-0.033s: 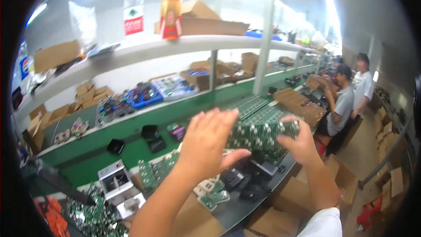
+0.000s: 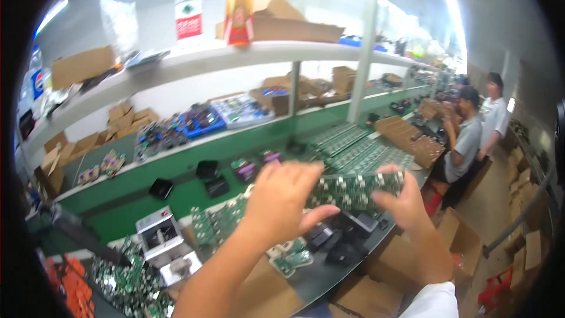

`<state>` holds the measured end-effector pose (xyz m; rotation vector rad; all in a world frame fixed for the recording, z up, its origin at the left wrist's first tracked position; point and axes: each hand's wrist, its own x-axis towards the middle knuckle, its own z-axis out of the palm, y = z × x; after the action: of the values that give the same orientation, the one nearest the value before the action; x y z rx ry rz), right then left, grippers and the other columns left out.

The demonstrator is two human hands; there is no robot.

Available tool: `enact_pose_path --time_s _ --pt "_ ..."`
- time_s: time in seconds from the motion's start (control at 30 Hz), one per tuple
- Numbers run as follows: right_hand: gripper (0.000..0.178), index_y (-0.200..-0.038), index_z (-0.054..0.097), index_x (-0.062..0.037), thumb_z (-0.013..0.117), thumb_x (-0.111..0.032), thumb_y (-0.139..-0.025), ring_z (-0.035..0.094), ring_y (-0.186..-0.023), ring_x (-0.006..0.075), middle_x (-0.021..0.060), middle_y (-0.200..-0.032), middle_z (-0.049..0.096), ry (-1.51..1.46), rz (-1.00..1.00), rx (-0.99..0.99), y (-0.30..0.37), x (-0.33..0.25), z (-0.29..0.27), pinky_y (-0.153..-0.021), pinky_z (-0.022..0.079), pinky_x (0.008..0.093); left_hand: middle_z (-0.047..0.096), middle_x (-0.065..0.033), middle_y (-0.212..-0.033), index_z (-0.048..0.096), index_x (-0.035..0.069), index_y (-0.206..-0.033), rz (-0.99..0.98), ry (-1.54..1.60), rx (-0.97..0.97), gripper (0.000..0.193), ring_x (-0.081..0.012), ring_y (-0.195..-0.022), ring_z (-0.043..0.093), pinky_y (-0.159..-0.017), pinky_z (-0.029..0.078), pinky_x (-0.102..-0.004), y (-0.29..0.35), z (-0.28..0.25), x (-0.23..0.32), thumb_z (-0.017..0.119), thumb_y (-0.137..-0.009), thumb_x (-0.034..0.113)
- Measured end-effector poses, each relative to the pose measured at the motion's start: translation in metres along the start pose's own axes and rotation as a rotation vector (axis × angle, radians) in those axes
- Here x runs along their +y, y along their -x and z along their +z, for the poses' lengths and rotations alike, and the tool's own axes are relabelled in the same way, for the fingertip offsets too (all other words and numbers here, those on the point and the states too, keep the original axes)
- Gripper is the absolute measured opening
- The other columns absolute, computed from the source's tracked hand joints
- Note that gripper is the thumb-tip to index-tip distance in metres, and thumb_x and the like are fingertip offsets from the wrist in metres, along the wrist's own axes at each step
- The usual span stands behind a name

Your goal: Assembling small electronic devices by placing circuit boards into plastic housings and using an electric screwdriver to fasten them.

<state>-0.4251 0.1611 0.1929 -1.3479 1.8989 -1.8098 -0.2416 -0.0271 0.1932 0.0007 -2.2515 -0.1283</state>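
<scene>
Over the bench, both my hands hold a long green circuit board panel [image 2: 356,191] dotted with small bright components. My left hand [image 2: 282,197] takes its left end, fingers along the upper edge and thumb stretched below; part of that end is hidden. At the other end, my right hand [image 2: 400,200] pinches the panel between thumb and fingers. Behind it lie rows of similar green panels [image 2: 338,144]. Under my hands are black plastic casings [image 2: 344,250] and white-edged green boards [image 2: 292,259].
A grey metal box [image 2: 159,235] stands left, beside a heap of green board scraps [image 2: 126,282]. Black trays [image 2: 216,186] sit on the green bench. Above runs a shelf [image 2: 276,52] with bottles. Cardboard boxes [image 2: 368,297] stand at the right; two people [image 2: 465,135] are farther along.
The view has shifted slightly, so the bench and shelf appear farther right and higher. My hands and the panel sit a little lower against the bench; both hands keep their hold.
</scene>
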Motion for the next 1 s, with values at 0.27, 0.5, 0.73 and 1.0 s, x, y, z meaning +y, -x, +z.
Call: enact_pose_path --time_s 0.27,0.5,0.73,1.0 --pt "0.032 -0.108 0.057 0.0023 0.074 -0.001 -0.081 0.064 -0.086 0.0101 0.0072 -0.096 0.069 -0.157 0.122 -0.175 0.057 0.050 0.109 -0.075 0.052 0.0268 0.064 -0.0076 -0.064 0.063 0.012 -0.081 -0.674 -0.148 -0.231 0.032 -0.0289 -0.058 0.065 -0.048 0.047 -0.0398 0.115 -0.004 0.020 0.069 -0.084 0.043" --pt "0.035 -0.111 0.059 0.0041 0.075 -0.005 -0.081 0.068 -0.090 0.0160 0.0124 -0.096 0.070 -0.126 0.086 -0.107 0.100 0.062 0.189 -0.078 0.053 0.0306 0.067 -0.0128 -0.068 0.066 0.008 -0.082 -1.038 -0.551 -0.469 0.039 -0.0325 -0.062 0.067 -0.054 0.051 -0.0415 0.140 -0.051 0.034 0.070 -0.081 0.047" --pt "0.055 -0.130 0.047 0.0028 0.073 -0.016 -0.087 0.063 -0.106 0.0215 0.0139 -0.119 0.063 -0.703 0.818 -0.643 0.122 0.105 0.205 -0.091 0.052 0.0372 0.069 -0.0063 -0.077 0.068 -0.001 -0.088 -1.249 0.688 -0.078 0.018 -0.0114 -0.071 0.065 -0.063 0.050 -0.0270 0.188 -0.144 0.006 0.074 -0.082 0.014" --pt "0.074 -0.136 0.040 0.0073 0.068 -0.042 -0.088 0.058 -0.113 0.0340 0.0239 -0.128 0.054 0.225 -0.214 -0.347 0.112 0.097 0.199 -0.097 0.045 0.0400 0.065 -0.0025 -0.081 0.059 0.000 -0.094 -1.265 0.481 0.244 0.018 -0.0073 -0.075 0.057 -0.068 0.046 -0.0242 0.182 -0.047 -0.007 0.067 -0.092 0.016"
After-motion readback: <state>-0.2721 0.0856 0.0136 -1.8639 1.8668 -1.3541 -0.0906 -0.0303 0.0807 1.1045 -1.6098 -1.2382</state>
